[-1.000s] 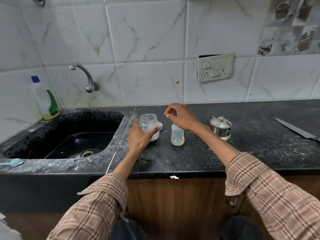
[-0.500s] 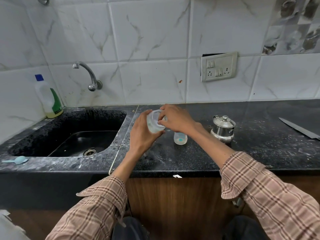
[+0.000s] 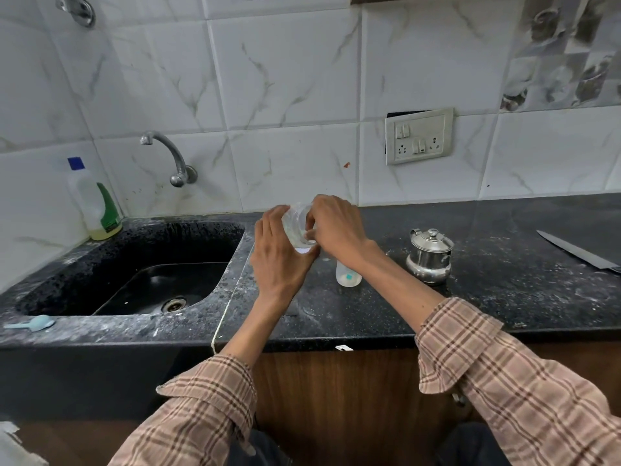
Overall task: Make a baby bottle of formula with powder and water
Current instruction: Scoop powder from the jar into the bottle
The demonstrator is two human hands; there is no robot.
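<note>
from my remote seat, i see both hands raised above the black speckled stone bench [image 3: 336, 317], working a small clear plastic jar [image 3: 297, 227] that looks to hold pale powder. my left hand [image 3: 279, 264] is wrapped around the jar's base and side, fingers closed on it, and the jar tilts with its mouth towards the right. my right hand [image 3: 336, 227] is curled over that mouth, its fingers pinched there; whether they hold a lid or a scoop i cannot tell, as the hand hides it. the small translucent baby bottle with a teal mark [image 3: 347, 275] stands upright on the bench just below my right wrist, its top hidden behind the arm. a lidded steel pot [image 3: 430, 257] sits near it on the right, a long steel knife [image 3: 578, 252] well apart at the far right, and a pale blue plastic scoop [image 3: 33, 323] lies on the front rim of the black sink [image 3: 134, 280].

i judge the step to be getting powder from jar to bottle. done well, it calls for a steady left hand, the jar held over the bench, and the right hand clearing the bottle without knocking it.
</note>
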